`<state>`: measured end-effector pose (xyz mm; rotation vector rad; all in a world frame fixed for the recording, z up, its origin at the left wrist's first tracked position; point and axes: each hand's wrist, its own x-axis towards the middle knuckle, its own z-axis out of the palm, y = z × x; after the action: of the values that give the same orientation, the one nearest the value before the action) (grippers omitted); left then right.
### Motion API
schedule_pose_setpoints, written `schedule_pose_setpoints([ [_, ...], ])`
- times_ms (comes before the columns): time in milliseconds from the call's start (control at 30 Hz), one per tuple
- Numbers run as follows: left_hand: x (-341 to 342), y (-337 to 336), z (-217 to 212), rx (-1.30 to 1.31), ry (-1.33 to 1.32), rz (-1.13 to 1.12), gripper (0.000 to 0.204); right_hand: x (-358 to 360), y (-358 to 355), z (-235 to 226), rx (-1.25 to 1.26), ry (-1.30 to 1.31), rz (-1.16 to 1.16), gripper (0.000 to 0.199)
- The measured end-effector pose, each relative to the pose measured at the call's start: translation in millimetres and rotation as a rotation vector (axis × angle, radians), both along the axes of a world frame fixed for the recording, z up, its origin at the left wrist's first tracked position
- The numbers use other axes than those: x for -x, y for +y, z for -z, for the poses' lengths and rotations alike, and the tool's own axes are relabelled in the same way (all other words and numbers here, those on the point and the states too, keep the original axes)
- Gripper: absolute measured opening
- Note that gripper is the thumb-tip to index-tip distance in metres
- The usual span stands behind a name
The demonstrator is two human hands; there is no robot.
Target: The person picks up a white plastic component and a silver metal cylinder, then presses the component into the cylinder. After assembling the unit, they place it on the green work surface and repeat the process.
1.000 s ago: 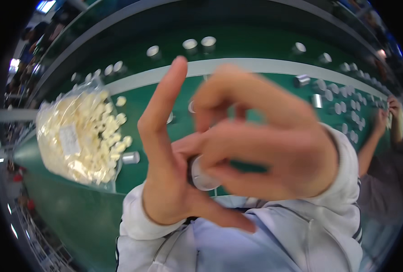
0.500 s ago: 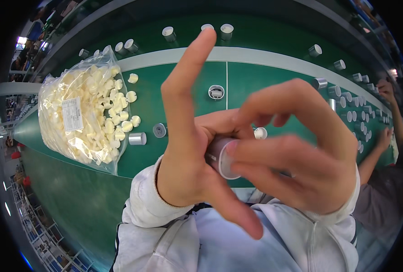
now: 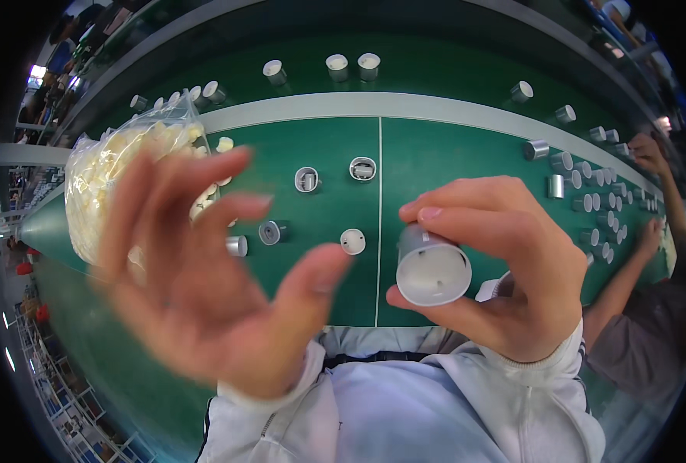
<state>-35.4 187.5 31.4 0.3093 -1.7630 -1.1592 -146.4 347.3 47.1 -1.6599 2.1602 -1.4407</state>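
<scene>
The right hand (image 3: 520, 270) is grasping a silver cylindrical cup (image 3: 435, 276) above the green table (image 3: 451, 154); the left hand (image 3: 204, 301) (blurred) is holding nothing. This cup-handling step is probably calling for a steady grip next.

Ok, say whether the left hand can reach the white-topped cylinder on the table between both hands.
Likely yes: the left hand is open, apparently empty, and no other object seems to block the white-topped cylinder; the right hand holds a second cylinder.
</scene>
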Motion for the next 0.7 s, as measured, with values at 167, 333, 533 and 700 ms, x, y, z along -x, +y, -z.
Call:
schedule_pose_setpoints([
  [167,-24,28,-39,0.203,-0.131,0.080,0.083,-5,-1,-5,-0.053,0.153,0.103,0.050],
  [333,-6,59,-44,0.204,-0.343,-0.012,0.079,-8,4,-2,-0.044,0.277,0.146,0.046],
  [533,9,46,-20,0.478,-0.171,0.034,0.073,-8,6,0,-0.036,0.385,0.203,0.046],
  [700,-5,55,-29,0.194,-0.180,0.069,0.062,5,1,-4,-0.023,0.595,0.128,0.042],
])
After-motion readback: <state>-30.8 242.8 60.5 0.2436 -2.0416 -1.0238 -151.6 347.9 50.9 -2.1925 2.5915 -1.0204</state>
